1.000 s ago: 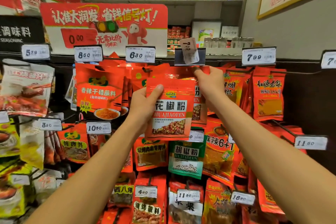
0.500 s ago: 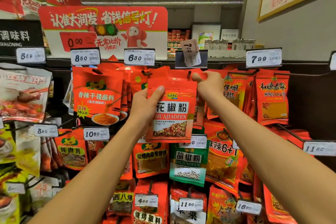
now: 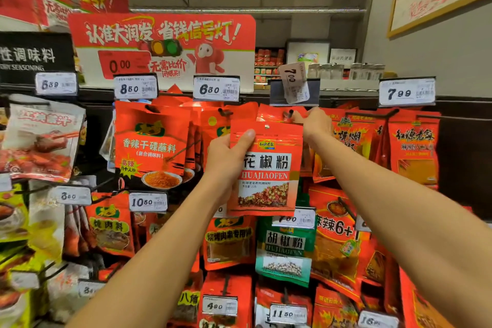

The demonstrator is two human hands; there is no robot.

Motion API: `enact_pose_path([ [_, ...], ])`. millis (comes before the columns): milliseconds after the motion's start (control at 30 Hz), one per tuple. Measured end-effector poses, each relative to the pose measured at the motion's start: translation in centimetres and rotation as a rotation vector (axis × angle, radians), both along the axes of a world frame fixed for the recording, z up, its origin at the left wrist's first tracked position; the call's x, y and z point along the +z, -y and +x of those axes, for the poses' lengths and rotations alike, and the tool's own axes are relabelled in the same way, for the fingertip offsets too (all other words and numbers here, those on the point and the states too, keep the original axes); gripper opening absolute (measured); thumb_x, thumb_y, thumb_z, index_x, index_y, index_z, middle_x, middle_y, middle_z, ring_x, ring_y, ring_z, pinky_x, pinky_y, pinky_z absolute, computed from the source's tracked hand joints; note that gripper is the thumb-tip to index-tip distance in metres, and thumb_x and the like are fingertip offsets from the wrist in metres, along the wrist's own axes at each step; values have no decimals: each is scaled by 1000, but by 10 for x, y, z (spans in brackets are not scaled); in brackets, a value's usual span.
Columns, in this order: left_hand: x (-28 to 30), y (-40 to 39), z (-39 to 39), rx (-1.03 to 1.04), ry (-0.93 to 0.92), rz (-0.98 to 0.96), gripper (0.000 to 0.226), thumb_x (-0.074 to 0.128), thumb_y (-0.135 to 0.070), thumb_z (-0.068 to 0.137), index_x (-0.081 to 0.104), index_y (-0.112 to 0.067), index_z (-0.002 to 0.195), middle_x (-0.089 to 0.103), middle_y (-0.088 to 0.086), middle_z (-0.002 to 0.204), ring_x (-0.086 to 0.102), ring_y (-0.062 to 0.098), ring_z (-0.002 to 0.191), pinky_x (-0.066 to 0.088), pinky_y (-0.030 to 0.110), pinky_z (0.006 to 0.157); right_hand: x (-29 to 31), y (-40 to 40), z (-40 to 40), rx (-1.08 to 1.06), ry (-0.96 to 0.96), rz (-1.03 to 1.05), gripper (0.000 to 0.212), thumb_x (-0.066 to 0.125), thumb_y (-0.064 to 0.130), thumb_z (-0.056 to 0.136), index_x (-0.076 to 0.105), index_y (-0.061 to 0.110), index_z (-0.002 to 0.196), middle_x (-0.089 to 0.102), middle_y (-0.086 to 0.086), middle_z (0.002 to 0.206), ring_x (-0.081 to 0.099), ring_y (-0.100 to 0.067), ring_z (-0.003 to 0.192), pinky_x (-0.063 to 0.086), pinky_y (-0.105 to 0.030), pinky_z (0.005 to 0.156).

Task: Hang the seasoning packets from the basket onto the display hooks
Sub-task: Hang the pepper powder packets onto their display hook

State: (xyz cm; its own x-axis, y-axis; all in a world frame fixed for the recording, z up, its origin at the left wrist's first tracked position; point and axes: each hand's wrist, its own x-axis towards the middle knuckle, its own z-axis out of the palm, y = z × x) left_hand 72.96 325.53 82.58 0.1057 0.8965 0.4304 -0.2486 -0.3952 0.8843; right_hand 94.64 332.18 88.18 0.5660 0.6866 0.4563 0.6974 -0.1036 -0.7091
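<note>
Since a second before, my right hand [image 3: 315, 125] had stayed up at the hook [image 3: 290, 114] under the crooked 7.00 tag [image 3: 294, 82], while my left hand [image 3: 226, 157] kept the seasoning packet [image 3: 266, 168] raised in front of the rack; the whole display sat a little lower in my view than it had. My left thumb lay pressed across the packet's upper left corner, and my other fingers curled behind it, so I pinched it by that edge. It hung upright, its punched hole near the top just below and to the left of the hook tip, not yet threaded on. My right fingers were bunched together around the hook's end, against the red packets [image 3: 274, 114] already hanging there; whether they pinched the hook itself or the packet tops I could not tell. Behind the held packet hung a green pepper packet [image 3: 285, 250], and to the left a red dipping-spice packet [image 3: 151, 146] under the 8.50 price tag [image 3: 135, 88]. A red promotional sign [image 3: 165, 45] stood above the top rail.
</note>
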Motion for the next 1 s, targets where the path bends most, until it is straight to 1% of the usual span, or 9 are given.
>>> enact_pose_path([
  [100,5,1,11,-14,-8,2,18,66,-32,97,70,-19,85,78,2,78,75,18,69,59,32,59,-6,30,-1,118,-152,271,38,60,43,98,60,13,122,60,3,101,56,-19,94,44,-32,76],
  [167,12,1,20,-25,-2,-5,18,66,-32,97,70,-17,87,78,2,76,75,18,68,59,32,59,-11,59,-4,462,-535,406,28,56,42,100,70,19,102,66,4,85,61,-16,78,50,-27,63],
  [233,22,0,28,-45,1,-15,18,66,-32,97,68,-18,85,78,3,75,75,18,67,59,32,57,-14,85,-8,817,-772,364,41,51,51,99,78,21,88,72,-1,77,68,-19,72,57,-29,64],
  [333,33,0,40,-51,-12,-23,17,65,-29,97,66,-17,84,78,8,78,75,20,66,62,35,58,-17,95,-11,772,-602,429,35,62,50,92,81,21,94,78,-13,99,74,-33,93,59,-48,84],
  [400,37,0,46,-45,-1,-49,14,65,-25,97,65,-16,86,77,10,80,74,22,66,61,37,60,-14,99,-12,674,-504,507,31,68,50,90,79,21,85,78,-8,90,74,-24,82,60,-42,75],
  [500,39,1,52,-43,18,-74,14,66,-22,95,63,-17,82,74,12,78,71,23,64,60,36,59,-19,100,-8,635,-345,516,48,67,59,86,72,12,96,77,-7,94,71,-17,81,58,-36,71],
  [633,40,2,54,4,2,-58,19,66,-19,94,61,-18,76,71,11,74,70,24,64,58,37,62,-28,93,-6,584,-348,462,24,70,38,91,71,14,91,78,-2,83,75,-17,75,59,-33,64],
  [833,42,0,51,48,-12,-74,21,68,-22,93,61,-18,74,71,14,78,70,28,66,58,39,63,-19,83,-14,460,-380,440,24,69,27,91,69,12,72,73,-9,70,71,-26,65,54,-44,62],
  [1000,54,-1,56,149,-55,-87,13,66,-21,84,69,-9,83,75,21,86,74,40,79,60,55,73,-10,78,-18,439,-390,449,27,68,25,90,63,12,67,65,-7,60,61,-14,54,44,-33,55],
])
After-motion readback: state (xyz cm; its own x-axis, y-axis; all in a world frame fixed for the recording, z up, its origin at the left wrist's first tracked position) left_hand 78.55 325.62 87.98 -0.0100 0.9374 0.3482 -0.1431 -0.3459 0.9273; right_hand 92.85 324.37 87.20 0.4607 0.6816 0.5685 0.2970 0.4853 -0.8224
